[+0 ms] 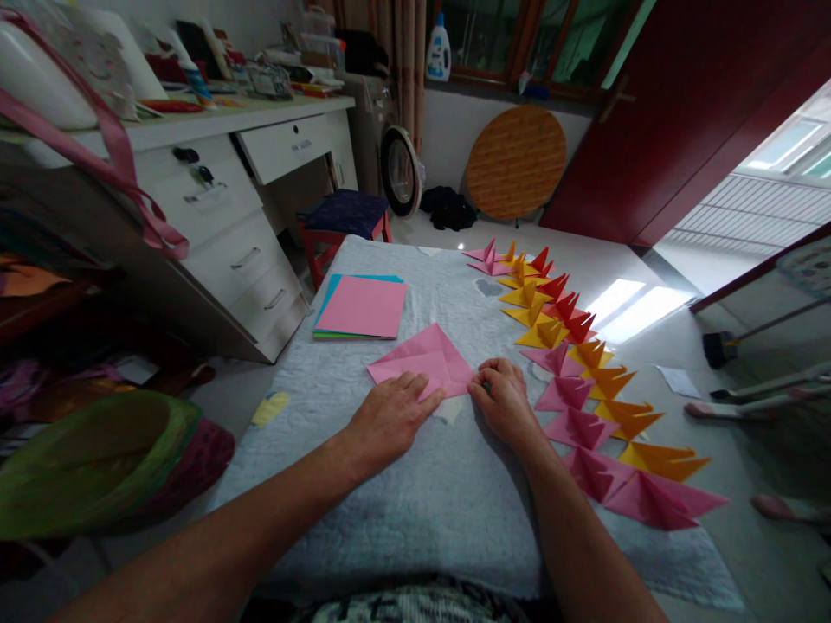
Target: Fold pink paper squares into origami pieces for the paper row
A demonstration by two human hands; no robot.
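The left hand (396,414) lies flat, fingers extended, on the near edge of a folded pink sheet (428,359) mid-counter (402,510). The right hand (503,394) curls its fingers at the sheet's right corner; whether they pinch it, I can't quite tell. Folded paper birds (571,394) line the right side. Farther off sits a paper stack (364,307), then a stool (347,210).

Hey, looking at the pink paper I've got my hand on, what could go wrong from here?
The pale-blue quilted cloth beneath the pink folded paper sheet looks soft, so creases might come out uneven. Your bare right forearm is close to the pink folded-paper birds and could nudge one.
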